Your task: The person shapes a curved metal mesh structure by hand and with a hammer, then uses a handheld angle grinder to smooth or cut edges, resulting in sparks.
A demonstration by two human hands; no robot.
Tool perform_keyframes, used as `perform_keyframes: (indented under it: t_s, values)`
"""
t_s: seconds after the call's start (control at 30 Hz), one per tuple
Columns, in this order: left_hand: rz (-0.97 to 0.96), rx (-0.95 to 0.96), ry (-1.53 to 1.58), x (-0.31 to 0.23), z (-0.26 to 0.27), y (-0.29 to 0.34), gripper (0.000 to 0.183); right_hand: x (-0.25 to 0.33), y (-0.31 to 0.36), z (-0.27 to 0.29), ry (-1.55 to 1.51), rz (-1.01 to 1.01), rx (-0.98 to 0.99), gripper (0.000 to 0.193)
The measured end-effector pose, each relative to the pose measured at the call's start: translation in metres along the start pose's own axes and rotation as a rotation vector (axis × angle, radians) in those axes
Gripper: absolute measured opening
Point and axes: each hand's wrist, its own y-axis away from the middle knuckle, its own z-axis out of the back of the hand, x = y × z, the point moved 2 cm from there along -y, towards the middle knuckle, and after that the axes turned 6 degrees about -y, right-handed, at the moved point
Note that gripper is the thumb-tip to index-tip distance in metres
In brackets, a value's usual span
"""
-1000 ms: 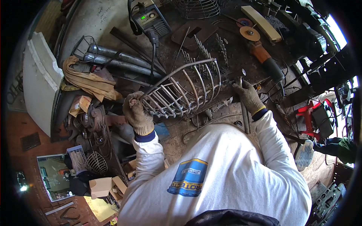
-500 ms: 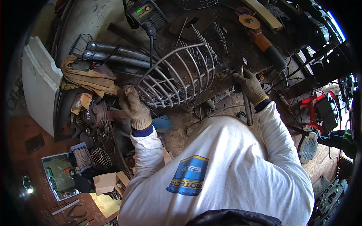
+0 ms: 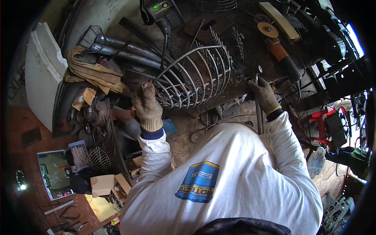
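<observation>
A basket of bent metal rods (image 3: 192, 88) lies tilted at the near edge of the dark workbench (image 3: 250, 37). My left hand (image 3: 149, 107), in a knitted work glove, is closed at the basket's left end, its fingers curled at the rod ends there. Off the basket's right side, my right hand (image 3: 265, 97), gloved too, is closed at the bench edge. A small shiny round face (image 3: 260, 69) shows just beyond its fingers, and a metal bar (image 3: 259, 117) runs down below it. Whether these belong to one held tool I cannot tell.
An angle grinder (image 3: 280, 53) lies at the right of the bench near a wooden bar (image 3: 279, 21). Behind the basket are a welding machine (image 3: 162, 13) and several thin rods (image 3: 237, 45). Metal tubes (image 3: 125, 53) and a tan cloth (image 3: 94, 72) lie at left.
The whole view has shifted slightly, moving the bench things rightward in the picture. Both hands and the basket keep about the same places relative to each other.
</observation>
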Motion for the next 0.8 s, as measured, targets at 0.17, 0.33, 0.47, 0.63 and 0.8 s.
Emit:
perform_keyframes:
  t_s: [0.17,0.33,0.47,0.63,0.8]
  values:
    - [-0.199,0.080,-0.421,-0.012,0.006,-0.002,0.036,0.006,0.004,-0.002,-0.017,-0.036,0.005,0.026]
    - [-0.097,0.131,-0.366,-0.054,-0.009,-0.001,0.039,0.009,0.005,-0.004,-0.001,-0.037,0.004,0.026]
    - [-0.082,0.073,-0.343,-0.057,-0.014,0.002,0.041,-0.001,-0.002,0.001,0.031,0.011,0.006,0.029]
    - [-0.069,0.059,-0.331,-0.052,-0.016,-0.001,0.038,-0.001,-0.004,0.001,0.072,0.011,0.019,0.031]
    - [-0.256,0.021,-0.498,-0.035,-0.013,0.002,0.031,0.008,0.001,-0.005,0.044,0.013,0.034,0.030]
